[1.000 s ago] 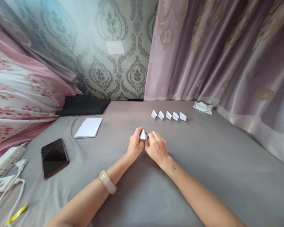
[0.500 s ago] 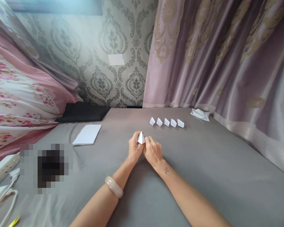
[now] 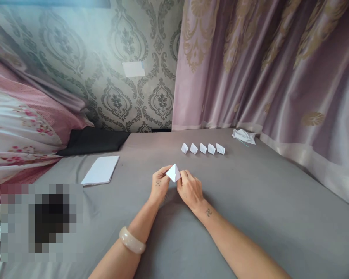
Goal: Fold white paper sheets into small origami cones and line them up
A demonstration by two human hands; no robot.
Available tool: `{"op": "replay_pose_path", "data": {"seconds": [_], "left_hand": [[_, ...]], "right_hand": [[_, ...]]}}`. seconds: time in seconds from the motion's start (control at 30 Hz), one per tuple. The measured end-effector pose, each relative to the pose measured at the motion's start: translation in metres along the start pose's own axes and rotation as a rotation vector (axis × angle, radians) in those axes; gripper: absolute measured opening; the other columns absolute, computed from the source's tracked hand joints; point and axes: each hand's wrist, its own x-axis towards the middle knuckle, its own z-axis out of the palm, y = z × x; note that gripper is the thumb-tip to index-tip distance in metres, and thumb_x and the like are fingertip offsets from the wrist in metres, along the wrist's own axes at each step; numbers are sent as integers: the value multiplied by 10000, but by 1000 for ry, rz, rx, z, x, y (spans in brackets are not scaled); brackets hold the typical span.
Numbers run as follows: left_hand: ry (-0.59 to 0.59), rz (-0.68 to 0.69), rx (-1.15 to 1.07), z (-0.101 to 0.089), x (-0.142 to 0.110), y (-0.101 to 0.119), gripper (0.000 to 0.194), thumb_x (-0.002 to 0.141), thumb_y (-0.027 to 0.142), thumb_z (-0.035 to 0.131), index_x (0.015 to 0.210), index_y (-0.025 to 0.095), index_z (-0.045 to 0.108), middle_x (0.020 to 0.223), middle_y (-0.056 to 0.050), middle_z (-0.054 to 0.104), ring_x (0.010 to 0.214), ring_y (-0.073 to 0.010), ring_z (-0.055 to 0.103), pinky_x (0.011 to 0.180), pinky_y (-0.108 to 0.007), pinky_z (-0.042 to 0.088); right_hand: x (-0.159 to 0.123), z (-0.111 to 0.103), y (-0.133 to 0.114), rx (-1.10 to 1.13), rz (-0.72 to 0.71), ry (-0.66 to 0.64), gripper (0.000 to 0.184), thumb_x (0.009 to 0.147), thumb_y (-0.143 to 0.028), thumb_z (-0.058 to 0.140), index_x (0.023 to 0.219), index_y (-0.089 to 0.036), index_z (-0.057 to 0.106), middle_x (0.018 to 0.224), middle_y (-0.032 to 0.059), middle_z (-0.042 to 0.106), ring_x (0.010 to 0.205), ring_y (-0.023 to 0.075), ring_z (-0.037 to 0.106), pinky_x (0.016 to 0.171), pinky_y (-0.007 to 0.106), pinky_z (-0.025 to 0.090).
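Note:
Between my two hands is a small piece of folded white paper [image 3: 173,173], its creased point facing up. My left hand [image 3: 159,184] pinches its left side, fingers closed on the edge. At the right side, my right hand [image 3: 190,186] is closed with curled fingers on the paper's other edge; the fingertips are partly hidden. Beyond my hands, several similar folded white paper pieces [image 3: 203,148] stand in a row on the grey sheet [image 3: 250,193].
A stack of white paper [image 3: 101,170] lies to the left, with a folded black cloth [image 3: 97,140] behind it. Crumpled white paper [image 3: 244,136] rests at the back right by the curtain [image 3: 218,89]. A blurred-out patch [image 3: 50,221] covers something at the lower left.
My hands have moved slightly apart, and the folded paper between them now looks wider and more exposed. The camera view has shifted a little.

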Motion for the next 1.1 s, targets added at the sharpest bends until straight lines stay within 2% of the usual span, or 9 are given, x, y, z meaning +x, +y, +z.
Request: {"op": "replay_pose_path", "data": {"seconds": [0.1,0.2,0.3,0.33,0.5,0.63,0.83,0.97,1.1], "left_hand": [[-41,-25,-18,-1,-1,0,299,666,175,598,939,141,716,923,-51,736,830,-182,656,772,-280,493],[-42,8,15,-4,0,-2,284,681,168,589,936,145,711,916,-50,734,837,-182,656,788,-288,492],[-59,59,95,-8,2,-4,267,716,172,571,946,152,706,902,-50,731,844,-185,656,792,-295,491],[-68,75,123,-10,2,-4,266,726,170,563,950,155,705,901,-51,730,848,-187,656,790,-296,492],[-127,179,279,-10,-1,-7,333,734,104,500,999,171,691,931,-49,725,860,-181,654,784,-286,488],[-160,239,344,-8,-4,-8,407,733,62,479,1073,192,660,1023,-52,716,931,-181,654,826,-282,484],[-184,201,333,-8,-5,-11,431,737,61,472,1124,191,610,1050,-64,714,964,-193,662,854,-305,492],[-217,143,246,-8,-5,-9,405,753,108,481,1140,165,585,1039,-84,716,933,-199,668,823,-307,498],[-261,21,105,-5,-6,-2,393,756,208,561,1142,136,569,941,-90,728,803,-190,674,727,-289,506]], "right_hand": [[-1,-2,5,133,51,-61,116,858,-153,462,804,-189,558,786,38,648,644,155,583,561,260,300],[0,1,12,473,103,-117,89,819,-170,500,851,-195,579,813,28,651,696,156,587,624,257,364],[5,7,20,926,308,-166,176,719,-184,579,891,-194,611,819,17,660,719,157,590,696,284,423],[8,9,23,1010,372,-175,192,713,-212,588,901,-191,622,826,24,665,738,163,597,699,292,438],[17,11,31,1203,527,-251,357,802,-457,536,967,-176,681,912,77,681,763,165,604,627,277,456],[17,7,29,1434,603,-278,359,721,-531,650,779,-182,711,784,32,652,693,133,537,614,253,401],[16,3,26,1508,590,-291,343,691,-523,693,625,-187,671,635,-21,567,621,108,458,596,249,341],[17,2,27,1522,604,-311,311,677,-491,720,656,-182,695,639,-15,582,632,111,469,604,252,347],[18,1,30,1546,608,-358,294,660,-474,737,713,-185,721,684,-3,640,663,127,522,647,274,391]]}}
